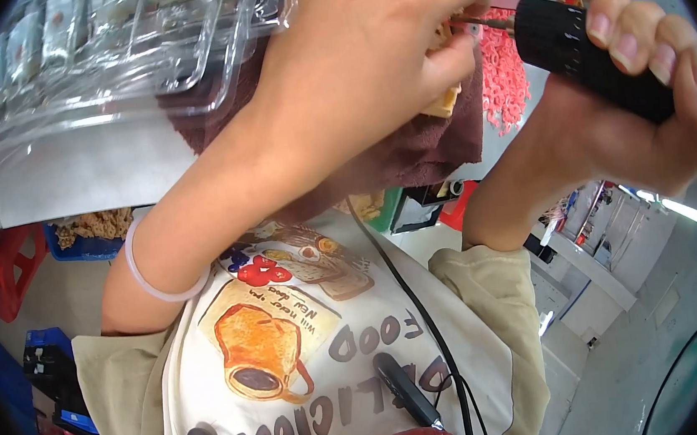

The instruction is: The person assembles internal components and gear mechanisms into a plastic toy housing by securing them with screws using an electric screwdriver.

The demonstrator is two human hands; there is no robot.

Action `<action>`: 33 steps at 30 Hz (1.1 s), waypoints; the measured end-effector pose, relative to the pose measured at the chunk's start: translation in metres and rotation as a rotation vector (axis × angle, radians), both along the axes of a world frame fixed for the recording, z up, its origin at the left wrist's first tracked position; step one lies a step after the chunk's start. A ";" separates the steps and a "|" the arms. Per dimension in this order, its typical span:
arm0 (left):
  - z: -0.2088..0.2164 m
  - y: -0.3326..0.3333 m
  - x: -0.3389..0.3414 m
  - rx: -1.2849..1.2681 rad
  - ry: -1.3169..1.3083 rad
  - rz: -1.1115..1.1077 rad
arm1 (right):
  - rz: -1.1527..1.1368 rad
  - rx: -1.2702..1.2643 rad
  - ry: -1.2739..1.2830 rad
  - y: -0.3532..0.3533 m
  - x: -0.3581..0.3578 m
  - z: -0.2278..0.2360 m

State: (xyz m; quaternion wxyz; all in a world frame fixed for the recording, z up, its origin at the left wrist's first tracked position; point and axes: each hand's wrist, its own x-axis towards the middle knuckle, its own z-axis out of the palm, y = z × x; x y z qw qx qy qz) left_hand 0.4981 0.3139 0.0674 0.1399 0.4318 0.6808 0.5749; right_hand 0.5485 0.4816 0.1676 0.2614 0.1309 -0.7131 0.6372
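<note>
My left hand [374,43] is closed round a small cream-yellow part [443,104], which the fingers mostly cover. Above and to the right, my right hand [657,62] grips a black electric screwdriver [553,37] by its body. Its thin metal bit [487,21] points left and reaches the part beside my left fingertips. Whether a screw sits at the tip cannot be made out. A dark brown cloth [438,150] lies beneath my left hand. Just beyond it is a heap of small pink pieces [504,77].
Clear plastic trays [127,100] holding several pale items stand at the left of the white table [68,184]. Below the edge sit a blue bin [87,251] of beige pieces and a red stool [11,271]. A black cable [400,275] hangs across my shirt.
</note>
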 end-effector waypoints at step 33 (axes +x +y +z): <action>0.105 -0.203 -0.153 -0.344 0.983 0.817 | -0.644 -0.166 0.109 0.063 0.148 0.024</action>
